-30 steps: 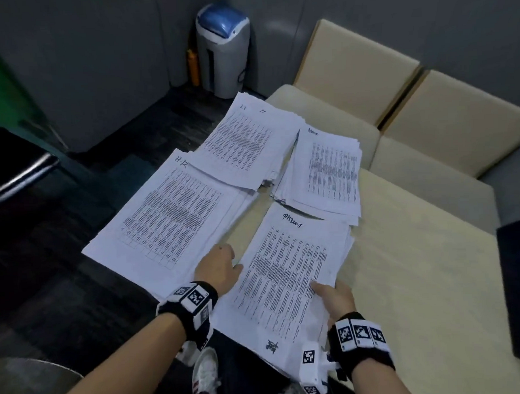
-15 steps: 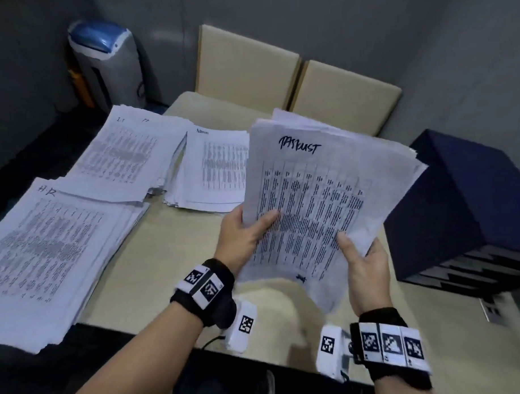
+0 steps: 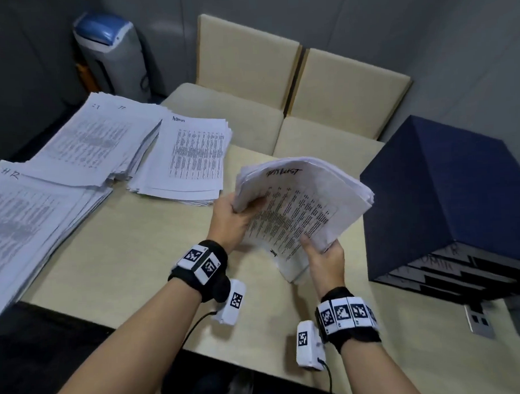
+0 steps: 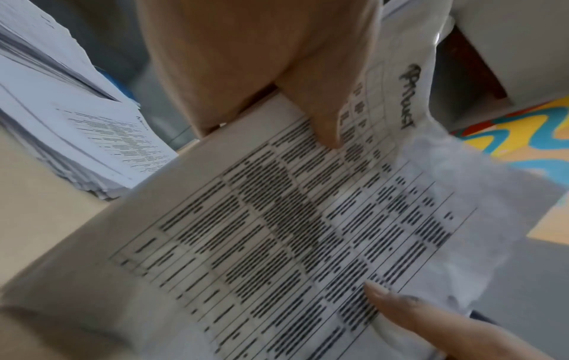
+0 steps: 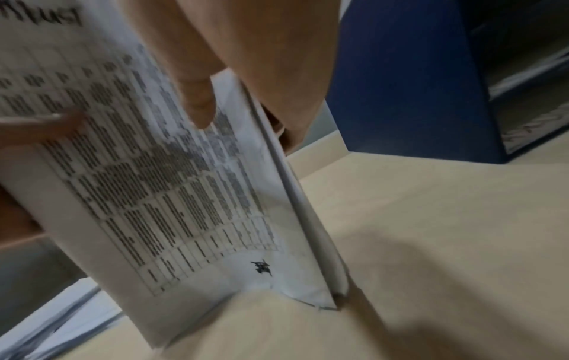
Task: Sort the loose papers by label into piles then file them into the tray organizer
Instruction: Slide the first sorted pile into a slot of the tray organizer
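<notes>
Both hands hold one thick stack of printed papers (image 3: 300,213) with a handwritten label at its top, tilted up above the table. My left hand (image 3: 233,218) grips its left edge, thumb on the printed face (image 4: 326,131). My right hand (image 3: 325,253) pinches the lower right edge, thumb on top (image 5: 200,107). The stack's bottom corner (image 5: 323,302) touches the table. The dark blue tray organizer (image 3: 447,205) stands just right of the stack, its slots (image 3: 450,275) facing me. Three more paper piles lie at left: one labelled "Admin" (image 3: 192,161), one behind it (image 3: 97,140), one labelled "HR" (image 3: 32,222).
The beige table (image 3: 137,260) has bare surface between the piles and the organizer. Beige seat cushions (image 3: 278,78) stand behind the table. A grey bin with a blue lid (image 3: 109,51) sits on the dark floor at back left. A metal socket plate (image 3: 478,322) lies near the organizer.
The stack was lifted off the table from between the piles and carried right toward the blue organizer. It now stands lower, its bottom corner on the table.
</notes>
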A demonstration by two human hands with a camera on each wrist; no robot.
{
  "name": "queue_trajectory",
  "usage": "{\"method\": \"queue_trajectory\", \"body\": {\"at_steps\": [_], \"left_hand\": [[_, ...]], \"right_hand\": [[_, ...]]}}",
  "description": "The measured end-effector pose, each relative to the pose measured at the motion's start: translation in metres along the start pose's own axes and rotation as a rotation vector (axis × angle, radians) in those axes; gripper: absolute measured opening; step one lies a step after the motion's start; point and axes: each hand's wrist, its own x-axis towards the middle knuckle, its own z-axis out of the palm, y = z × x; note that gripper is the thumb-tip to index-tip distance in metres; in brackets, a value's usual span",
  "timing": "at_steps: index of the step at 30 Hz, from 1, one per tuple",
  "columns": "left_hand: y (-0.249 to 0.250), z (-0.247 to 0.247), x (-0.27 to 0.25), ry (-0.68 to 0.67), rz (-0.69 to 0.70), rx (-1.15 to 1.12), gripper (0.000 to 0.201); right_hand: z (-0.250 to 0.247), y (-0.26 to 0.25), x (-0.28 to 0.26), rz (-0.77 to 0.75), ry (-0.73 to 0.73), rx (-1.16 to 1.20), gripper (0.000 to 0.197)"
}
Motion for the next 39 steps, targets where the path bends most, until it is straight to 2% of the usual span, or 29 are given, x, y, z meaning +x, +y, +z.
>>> {"method": "queue_trajectory", "body": {"at_steps": [1, 4, 6, 7, 9, 11, 12, 14, 17, 18, 21, 22, 25, 27, 33, 36, 39], "left_hand": [[0.000, 0.001, -0.002, 0.019, -0.006, 0.012, 0.007], [0.005, -0.001, -0.007, 0.076, -0.016, -0.041, 0.022], [0.007, -0.007, -0.007, 0.118, -0.039, -0.113, 0.029], [0.007, -0.009, -0.008, 0.134, -0.056, -0.149, 0.041], [0.008, -0.010, -0.009, 0.136, -0.086, -0.217, 0.067], [0.003, -0.007, -0.010, 0.141, -0.125, -0.301, 0.068], [0.001, -0.004, -0.011, 0.139, -0.150, -0.345, 0.064], [-0.001, 0.006, -0.018, 0.096, -0.199, -0.384, 0.058], [-0.012, 0.017, -0.029, 0.072, -0.291, -0.346, 0.045], [-0.018, 0.020, -0.031, 0.071, -0.325, -0.314, 0.049], [-0.045, 0.029, -0.033, -0.030, -0.380, -0.100, 0.093], [-0.049, 0.033, -0.039, -0.102, -0.387, -0.007, 0.088], [-0.043, 0.050, -0.069, -0.295, -0.402, 0.146, 0.028], [-0.053, 0.063, -0.083, -0.392, -0.440, 0.182, 0.014], [-0.094, 0.133, -0.116, -0.525, -0.664, 0.298, 0.012], [-0.113, 0.178, -0.140, -0.579, -0.755, 0.288, 0.024], [-0.122, 0.224, -0.162, -0.546, -0.793, 0.192, 0.026]], "right_hand": [[-0.004, 0.003, 0.002, 0.035, -0.033, -0.001, 0.028], [-0.021, 0.013, 0.001, 0.143, -0.107, -0.035, 0.020], [-0.037, 0.024, -0.006, 0.216, -0.126, -0.047, 0.021], [-0.044, 0.030, -0.011, 0.247, -0.110, -0.014, 0.026], [-0.054, 0.039, -0.025, 0.305, -0.021, 0.176, 0.042], [-0.063, 0.042, -0.040, 0.350, 0.055, 0.436, 0.060], [-0.066, 0.040, -0.048, 0.364, 0.065, 0.508, 0.062], [-0.073, 0.033, -0.066, 0.378, 0.033, 0.500, 0.053], [-0.082, 0.027, -0.087, 0.345, 0.009, 0.288, 0.033], [-0.088, 0.027, -0.092, 0.307, 0.041, 0.229, 0.028], [-0.107, 0.025, -0.105, 0.228, 0.200, 0.157, 0.018], [-0.117, 0.027, -0.108, 0.220, 0.257, 0.158, 0.015], [-0.155, 0.041, -0.121, 0.250, 0.371, 0.167, 0.019], [-0.186, 0.057, -0.129, 0.296, 0.400, 0.166, 0.027], [-0.292, 0.093, -0.150, 0.416, 0.420, 0.211, 0.025], [-0.344, 0.104, -0.156, 0.454, 0.432, 0.192, 0.022], [-0.388, 0.108, -0.156, 0.452, 0.486, 0.241, 0.018]]}}
